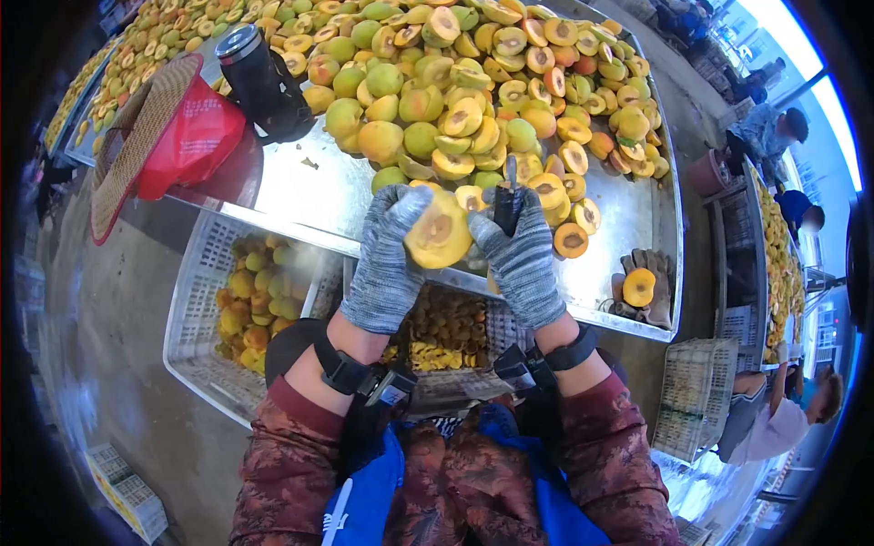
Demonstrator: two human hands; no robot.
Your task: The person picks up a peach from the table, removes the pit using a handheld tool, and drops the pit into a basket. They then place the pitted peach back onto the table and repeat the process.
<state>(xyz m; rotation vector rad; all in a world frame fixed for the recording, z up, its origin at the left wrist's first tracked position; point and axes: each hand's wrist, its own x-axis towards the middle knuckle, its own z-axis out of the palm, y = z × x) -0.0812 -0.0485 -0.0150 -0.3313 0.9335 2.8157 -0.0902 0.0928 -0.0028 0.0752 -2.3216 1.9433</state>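
Note:
My left hand (384,259), in a grey knitted glove, is closed on a yellow peach half (440,235), its cut face showing a brownish hollow in the middle. My right hand (525,264), gloved alike, grips the black handle of a small knife (507,207), its short blade pointing away from me. A sliver of yellow shows below the right fingers; what it is I cannot make out. Both hands are over the near edge of a metal table (300,196). Just beyond them lies a heap of whole and halved peaches (419,105).
A black flask (269,91), a red bag (205,136) and a woven hat (137,136) sit at the left. At the right corner, a peach half (638,287) rests on dark gloves (663,273). Below are a crate (196,300) of peaches and a container of scraps (446,332). People work on the right.

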